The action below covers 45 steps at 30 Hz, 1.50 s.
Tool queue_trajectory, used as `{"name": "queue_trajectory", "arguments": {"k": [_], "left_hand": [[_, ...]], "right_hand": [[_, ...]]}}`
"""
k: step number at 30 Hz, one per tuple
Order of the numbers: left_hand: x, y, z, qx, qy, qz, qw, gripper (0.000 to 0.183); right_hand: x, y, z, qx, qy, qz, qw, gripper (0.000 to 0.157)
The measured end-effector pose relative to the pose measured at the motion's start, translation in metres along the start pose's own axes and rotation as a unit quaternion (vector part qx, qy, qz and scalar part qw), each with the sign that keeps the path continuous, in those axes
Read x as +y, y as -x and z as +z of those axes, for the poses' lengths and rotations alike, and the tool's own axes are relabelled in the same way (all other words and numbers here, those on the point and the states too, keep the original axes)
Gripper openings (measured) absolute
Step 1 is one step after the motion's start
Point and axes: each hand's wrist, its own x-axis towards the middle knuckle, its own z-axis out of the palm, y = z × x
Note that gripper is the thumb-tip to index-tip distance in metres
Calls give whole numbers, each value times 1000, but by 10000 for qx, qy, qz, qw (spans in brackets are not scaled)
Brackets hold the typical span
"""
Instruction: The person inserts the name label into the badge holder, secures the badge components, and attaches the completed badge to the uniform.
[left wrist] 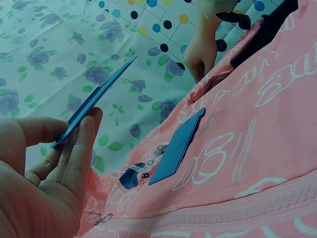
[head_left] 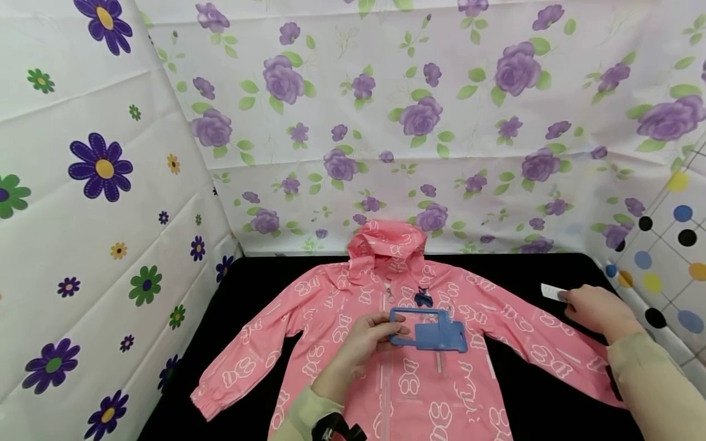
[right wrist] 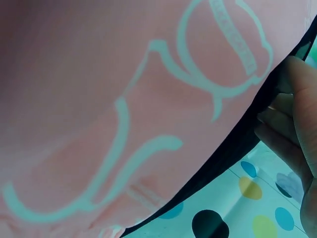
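My left hand (head_left: 361,342) pinches a thin blue plastic frame (head_left: 421,311) with a window in it, raised over the pink hooded jacket (head_left: 325,312). Seen nearly edge-on in the left wrist view, the frame (left wrist: 94,101) sits between thumb and fingers. A second flat blue plastic piece (left wrist: 178,148) lies on the jacket's chest, beside a small metal clasp (left wrist: 161,149) and a navy ornament (left wrist: 131,177). Over at the right, my right hand (head_left: 598,309) pinches a small white card (head_left: 553,292) beyond the jacket sleeve. In the right wrist view that hand (right wrist: 297,114) is partly cut off.
The jacket lies spread face up, sleeves out, on a black table surface (head_left: 234,318). Flower-printed sheets (head_left: 331,122) rise at the back and left, and a dotted sheet (head_left: 673,245) stands at the right. A zipper (left wrist: 208,214) runs down the jacket front.
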Motion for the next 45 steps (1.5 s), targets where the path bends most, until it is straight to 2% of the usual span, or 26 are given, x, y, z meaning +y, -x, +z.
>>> {"name": "queue_trajectory", "arguments": {"k": [5,11,20,30,34,45], "left_hand": [[0,-1,-3,108,19,11,9999,31],[2,-1,-3,108,0,6,9999,31],[4,-2,-3,24,87,8,10000,36],[4,0,-3,81,180,39,9998,31],[2,0,-2,58,231,56,9997,29],[3,-1,-1,81,254,14,9996,30]], "right_hand": [[-3,0,2,284,7,88,9996,30],[-4,3,5,426,-304,440,9977,39],[0,8,7,580,-676,1033,9907,34],[-3,16,6,455,-1079,1350,9839,31],[-2,21,8,586,-1319,1534,9776,30],[-10,29,12,1315,-1714,1987,9559,35]]}}
